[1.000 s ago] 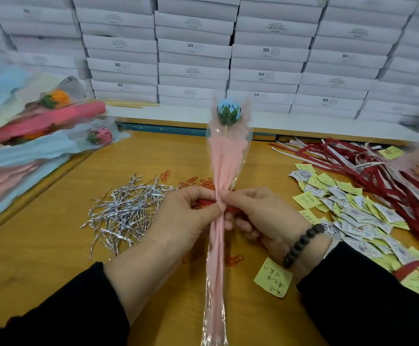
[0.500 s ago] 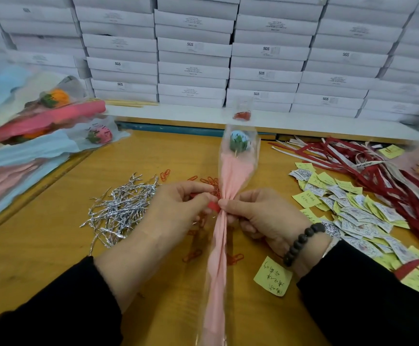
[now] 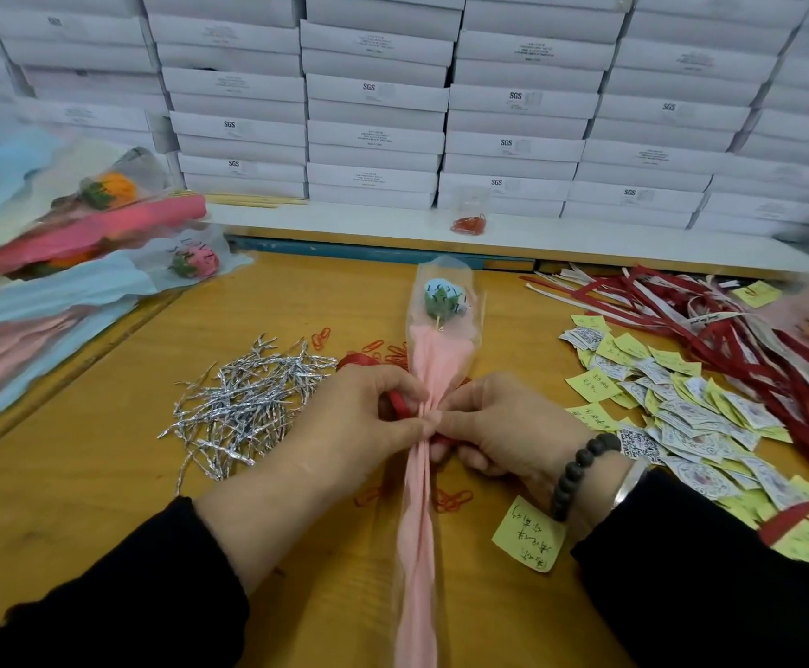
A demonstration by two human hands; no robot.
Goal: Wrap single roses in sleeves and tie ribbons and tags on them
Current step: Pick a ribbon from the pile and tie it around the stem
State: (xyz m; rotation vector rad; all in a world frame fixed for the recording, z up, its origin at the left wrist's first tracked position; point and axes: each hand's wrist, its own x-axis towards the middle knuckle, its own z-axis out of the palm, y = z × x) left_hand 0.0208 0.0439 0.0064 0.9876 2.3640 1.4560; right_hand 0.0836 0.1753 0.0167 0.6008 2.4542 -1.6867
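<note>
Both hands meet at the gathered neck of the pink sleeve (image 3: 429, 378): the left hand (image 3: 359, 417) pinches a red ribbon (image 3: 397, 402) against the sleeve's left side with thumb and curled fingers, and the right hand (image 3: 499, 426) pinches the ribbon's other end on the right side, fingertips touching the left hand's. The sleeve lies along the wooden table (image 3: 79, 499), pointing away from the person, with the blue rose (image 3: 442, 298) inside its clear top and its long pink tail running down toward the lower edge of the view. A dark bead bracelet (image 3: 578, 470) circles the right wrist. Just left of the hands lies a heap of silver twist ties (image 3: 248, 402); red paper clips (image 3: 383, 349) are scattered beside the sleeve. To the right spread yellow notes and printed tags (image 3: 682, 407), then red ribbons (image 3: 730, 330). Finished wrapped roses (image 3: 104, 233) are stacked at far left, white boxes (image 3: 378, 98) behind
</note>
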